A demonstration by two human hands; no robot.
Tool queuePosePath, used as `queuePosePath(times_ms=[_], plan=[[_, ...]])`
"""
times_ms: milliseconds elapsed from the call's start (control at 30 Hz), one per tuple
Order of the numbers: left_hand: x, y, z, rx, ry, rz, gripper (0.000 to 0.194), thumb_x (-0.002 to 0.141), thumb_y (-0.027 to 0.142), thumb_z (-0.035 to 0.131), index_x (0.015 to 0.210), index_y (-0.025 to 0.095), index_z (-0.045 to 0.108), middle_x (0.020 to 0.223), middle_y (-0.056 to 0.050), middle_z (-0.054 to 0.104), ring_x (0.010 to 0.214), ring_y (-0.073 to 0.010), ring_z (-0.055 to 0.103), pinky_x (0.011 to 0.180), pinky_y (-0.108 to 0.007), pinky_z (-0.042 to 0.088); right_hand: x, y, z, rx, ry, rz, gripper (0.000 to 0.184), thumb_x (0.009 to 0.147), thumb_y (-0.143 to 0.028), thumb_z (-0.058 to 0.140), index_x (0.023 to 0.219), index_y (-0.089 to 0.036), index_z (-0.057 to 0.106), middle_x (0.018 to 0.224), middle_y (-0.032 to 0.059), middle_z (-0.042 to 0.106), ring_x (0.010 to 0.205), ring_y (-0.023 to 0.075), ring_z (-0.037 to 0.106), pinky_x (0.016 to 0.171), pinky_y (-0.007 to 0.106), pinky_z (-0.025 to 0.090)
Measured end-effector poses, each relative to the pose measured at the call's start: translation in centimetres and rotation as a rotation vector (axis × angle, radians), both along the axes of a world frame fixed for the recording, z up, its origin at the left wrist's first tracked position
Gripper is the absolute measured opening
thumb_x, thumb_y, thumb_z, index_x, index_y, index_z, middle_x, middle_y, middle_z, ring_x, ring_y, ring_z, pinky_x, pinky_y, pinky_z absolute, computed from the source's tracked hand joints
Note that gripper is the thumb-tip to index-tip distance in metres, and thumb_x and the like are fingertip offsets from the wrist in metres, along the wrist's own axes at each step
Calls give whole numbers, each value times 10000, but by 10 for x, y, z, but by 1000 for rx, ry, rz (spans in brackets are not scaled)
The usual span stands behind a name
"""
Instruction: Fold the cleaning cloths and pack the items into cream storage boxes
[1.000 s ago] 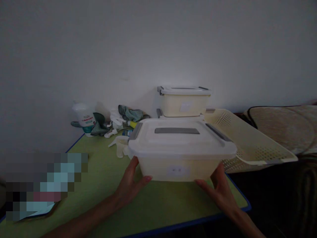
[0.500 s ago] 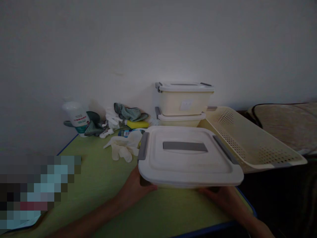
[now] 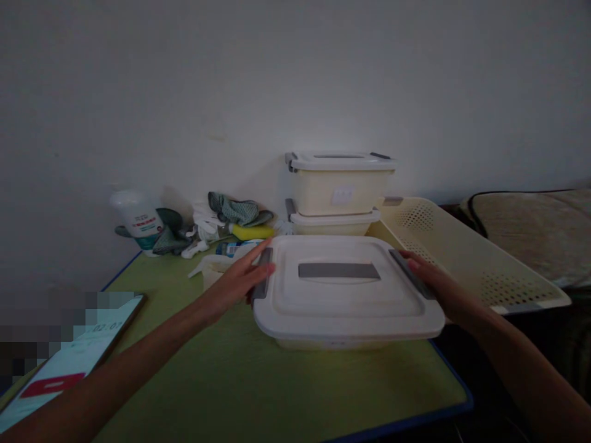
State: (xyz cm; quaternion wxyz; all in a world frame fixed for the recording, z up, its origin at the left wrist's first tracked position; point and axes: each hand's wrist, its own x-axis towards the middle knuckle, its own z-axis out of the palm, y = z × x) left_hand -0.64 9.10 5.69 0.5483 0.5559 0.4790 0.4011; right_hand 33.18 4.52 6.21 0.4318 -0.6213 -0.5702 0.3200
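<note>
In front of me on the green table sits a cream storage box (image 3: 341, 307) with a white lid and a grey inset handle. My left hand (image 3: 233, 283) is closed at its left edge, with the thumb on the grey left latch (image 3: 261, 286) and the index finger reaching along it. On the opposite side, my right hand (image 3: 438, 289) grips around the grey right latch (image 3: 410, 274); some of its fingers are hidden beyond the edge. Behind this box stand two similar boxes, an upper box (image 3: 314, 191) stacked on a lower box (image 3: 323, 226).
A perforated cream basket (image 3: 466, 264) extends past the table's right side. At the back left are a white bottle (image 3: 138, 215), grey-green gloves (image 3: 237, 209), a yellow item (image 3: 252, 232) and a pale glove (image 3: 212, 271). A phone (image 3: 87, 357) lies at the left edge.
Both hands have moved from under the front of the storage box up to its side latches. The box stays in about the same place, and the view has shifted slightly.
</note>
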Motion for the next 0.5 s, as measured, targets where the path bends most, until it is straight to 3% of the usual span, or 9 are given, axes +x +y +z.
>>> queuePosePath(times_ms=[100,200,367,500], plan=[[9,-2,-1,70,6,15,692,600,322,723,1257,260,514,946,-43,670,880,-248,619,609,-246,484,-14,4,1,-107,120,-32,457,657,-418,608,1084,-256,601,841,22,684,708,230,645,521,285,508],[12,-3,-7,91,-53,32,673,606,307,708,1252,254,525,1044,-49,660,989,-271,589,673,-262,496,-19,2,0,-161,230,-60,501,618,-377,590,1102,-244,598,838,18,684,677,219,634,499,271,487],[14,-6,-10,51,-124,48,737,593,318,701,1292,243,481,1165,-38,624,1035,-263,571,727,-256,490,-13,3,-5,-147,315,-25,574,605,-350,566,1163,-216,568,875,25,696,697,222,647,507,268,494],[14,-7,-11,32,-191,76,753,583,303,704,1297,247,475,1314,-20,524,1116,-275,527,790,-256,476,-11,1,-9,-98,372,65,520,647,-360,522,1138,-204,591,821,38,713,683,244,670,519,307,527]])
